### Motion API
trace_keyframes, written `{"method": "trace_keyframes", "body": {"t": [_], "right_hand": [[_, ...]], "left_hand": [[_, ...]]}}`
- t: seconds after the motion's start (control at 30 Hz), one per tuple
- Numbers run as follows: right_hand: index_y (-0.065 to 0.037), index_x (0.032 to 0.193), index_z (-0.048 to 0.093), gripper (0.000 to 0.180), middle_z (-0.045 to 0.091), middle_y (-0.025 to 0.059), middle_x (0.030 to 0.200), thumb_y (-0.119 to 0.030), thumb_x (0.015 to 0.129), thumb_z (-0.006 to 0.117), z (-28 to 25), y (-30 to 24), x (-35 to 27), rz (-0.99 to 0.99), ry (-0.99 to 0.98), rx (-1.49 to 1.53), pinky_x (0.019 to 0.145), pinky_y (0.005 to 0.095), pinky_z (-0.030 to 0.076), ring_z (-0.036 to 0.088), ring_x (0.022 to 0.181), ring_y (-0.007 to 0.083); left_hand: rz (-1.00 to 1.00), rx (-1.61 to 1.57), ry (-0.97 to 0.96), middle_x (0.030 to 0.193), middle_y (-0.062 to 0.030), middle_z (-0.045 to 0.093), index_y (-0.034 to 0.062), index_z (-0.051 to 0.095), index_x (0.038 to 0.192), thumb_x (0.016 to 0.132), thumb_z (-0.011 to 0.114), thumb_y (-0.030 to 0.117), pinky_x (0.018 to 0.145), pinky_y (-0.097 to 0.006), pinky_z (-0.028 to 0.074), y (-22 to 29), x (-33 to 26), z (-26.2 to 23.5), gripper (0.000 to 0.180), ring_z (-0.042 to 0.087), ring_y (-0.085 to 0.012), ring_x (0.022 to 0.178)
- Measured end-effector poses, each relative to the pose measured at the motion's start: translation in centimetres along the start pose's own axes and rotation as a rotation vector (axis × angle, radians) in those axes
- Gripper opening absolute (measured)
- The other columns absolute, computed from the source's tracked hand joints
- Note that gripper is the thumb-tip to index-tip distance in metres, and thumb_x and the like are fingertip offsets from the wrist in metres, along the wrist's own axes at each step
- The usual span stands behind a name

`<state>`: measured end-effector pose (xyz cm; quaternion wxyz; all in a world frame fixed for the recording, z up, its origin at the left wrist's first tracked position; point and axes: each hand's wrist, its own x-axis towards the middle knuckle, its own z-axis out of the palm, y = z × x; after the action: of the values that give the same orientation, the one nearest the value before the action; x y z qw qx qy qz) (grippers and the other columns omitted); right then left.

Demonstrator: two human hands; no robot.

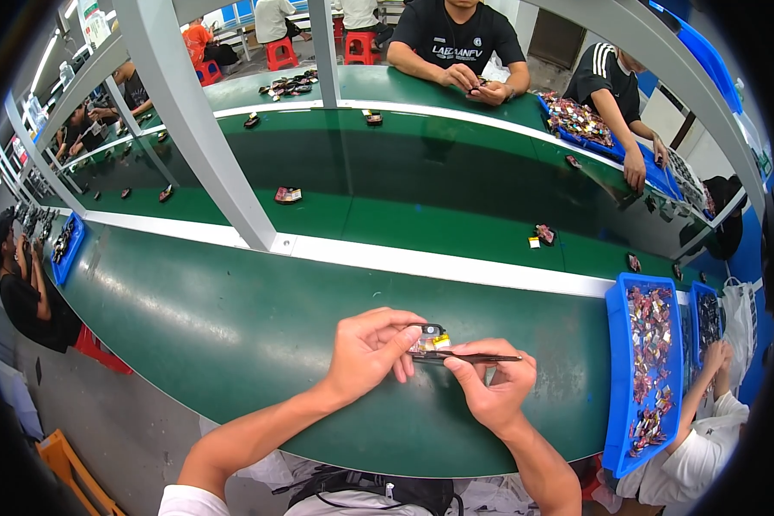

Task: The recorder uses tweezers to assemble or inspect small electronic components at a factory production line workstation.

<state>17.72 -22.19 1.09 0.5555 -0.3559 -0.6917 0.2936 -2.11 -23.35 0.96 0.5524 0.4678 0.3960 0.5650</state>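
Just above the green worktop, my left hand pinches a small black-rimmed electronic device between thumb and fingers. Its inside shows clear, silvery and yellow parts. My right hand is closed around a slim dark tool that looks like tweezers. The tool lies nearly level, and its left end reaches the lower edge of the device. Whether the tip grips anything is too small to tell.
A long blue tray full of small reddish parts stands at my right. Beyond a white rail, a green conveyor belt carries scattered devices. A grey post rises at the left. Co-workers sit opposite and at both sides.
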Motion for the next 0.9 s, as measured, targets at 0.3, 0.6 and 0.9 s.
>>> {"method": "trace_keyframes", "body": {"t": [0.3, 0.6, 0.9], "right_hand": [[-0.004, 0.09, 0.073, 0.019, 0.077, 0.0087, 0.086, 0.001, 0.075, 0.082, 0.12, -0.08, 0.29, -0.127, -0.072, -0.012, 0.042, 0.0209, 0.034, 0.044, 0.04, 0.0052], [-0.005, 0.087, 0.073, 0.017, 0.077, 0.0071, 0.082, 0.002, 0.074, 0.082, -0.05, -0.26, 0.37, -0.136, -0.086, -0.052, 0.043, 0.0222, 0.037, 0.044, 0.039, 0.0063], [-0.008, 0.082, 0.075, 0.015, 0.076, 0.004, 0.077, 0.003, 0.074, 0.08, -0.27, -0.41, 0.52, -0.302, -0.133, -0.146, 0.045, 0.0231, 0.037, 0.064, 0.052, 0.0114]], "left_hand": [[0.007, 0.022, -0.001, 0.087, -0.0131, 0.066, -0.0112, 0.067, 0.11, 0.097, 0.062, 0.0, 0.048, -0.025, 0.056, -0.07, -0.07, -0.06, 0.017, 0.068, -0.0166, 0.06], [0.026, 0.044, -0.012, 0.089, -0.0126, 0.065, -0.0115, 0.067, 0.109, 0.097, 0.062, -0.001, 0.048, -0.024, 0.055, -0.04, -0.14, 0.08, 0.017, 0.068, -0.0163, 0.06], [-0.107, 0.01, -0.028, 0.093, -0.015, 0.071, -0.0105, 0.065, 0.115, 0.098, 0.063, 0.003, 0.051, -0.026, 0.055, -0.38, -0.1, -0.09, 0.022, 0.069, -0.0168, 0.064]]}}
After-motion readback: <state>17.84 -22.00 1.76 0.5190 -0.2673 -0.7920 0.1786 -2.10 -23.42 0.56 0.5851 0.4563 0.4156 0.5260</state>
